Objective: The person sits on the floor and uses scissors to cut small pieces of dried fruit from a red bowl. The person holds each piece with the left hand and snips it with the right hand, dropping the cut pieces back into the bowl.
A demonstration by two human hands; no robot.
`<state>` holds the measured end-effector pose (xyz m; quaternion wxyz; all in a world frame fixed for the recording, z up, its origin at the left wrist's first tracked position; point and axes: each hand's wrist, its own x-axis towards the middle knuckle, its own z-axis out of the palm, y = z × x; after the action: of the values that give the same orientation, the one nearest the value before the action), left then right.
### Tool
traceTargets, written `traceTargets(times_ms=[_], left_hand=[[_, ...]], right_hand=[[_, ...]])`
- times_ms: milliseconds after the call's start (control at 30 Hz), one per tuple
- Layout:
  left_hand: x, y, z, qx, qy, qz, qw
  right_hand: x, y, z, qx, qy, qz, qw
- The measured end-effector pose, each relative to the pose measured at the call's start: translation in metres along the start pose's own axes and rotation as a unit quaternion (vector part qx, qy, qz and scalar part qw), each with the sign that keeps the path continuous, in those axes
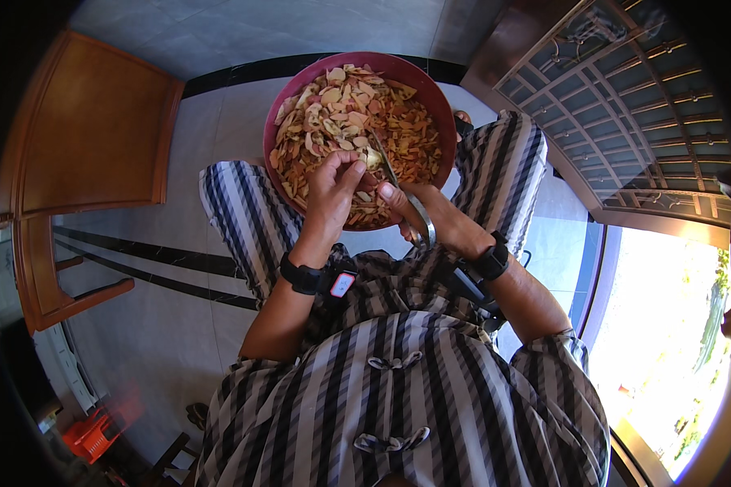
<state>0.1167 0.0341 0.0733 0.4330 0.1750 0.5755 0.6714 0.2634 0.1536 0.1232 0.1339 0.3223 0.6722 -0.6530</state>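
A round red basin [444,122] stands between my knees, heaped with dried slices and smaller cut pieces, pale to orange-brown. Over its near part, my left hand [339,182] pinches a pale dried slice [370,158] between thumb and fingers. My right hand [423,210] grips metal scissors [423,220] by the handles, the blades pointing up and away over the basin, right beside the slice. Larger slices lie at the basin's left and top; smaller pieces lie at the right. Whether the blades touch the slice is hard to tell.
My knees in striped cloth flank the basin. A brown wooden cabinet [97,128] stands at the left, and a metal lattice door [621,109] at the right beside a bright opening. An orange plastic object [91,435] is at the lower left, on or near the tiled floor [158,341].
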Motion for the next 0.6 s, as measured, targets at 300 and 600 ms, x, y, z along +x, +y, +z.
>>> traceTargets(times_ms=[300,600], left_hand=[[0.005,-0.004,-0.013,-0.078,0.023,-0.041,0.996],[0.006,-0.003,-0.015,-0.083,-0.035,-0.048,0.995]], right_hand=[[-0.007,-0.001,-0.006,-0.001,-0.004,-0.017,1.000],[-0.004,0.001,0.000,-0.012,-0.018,-0.045,0.999]])
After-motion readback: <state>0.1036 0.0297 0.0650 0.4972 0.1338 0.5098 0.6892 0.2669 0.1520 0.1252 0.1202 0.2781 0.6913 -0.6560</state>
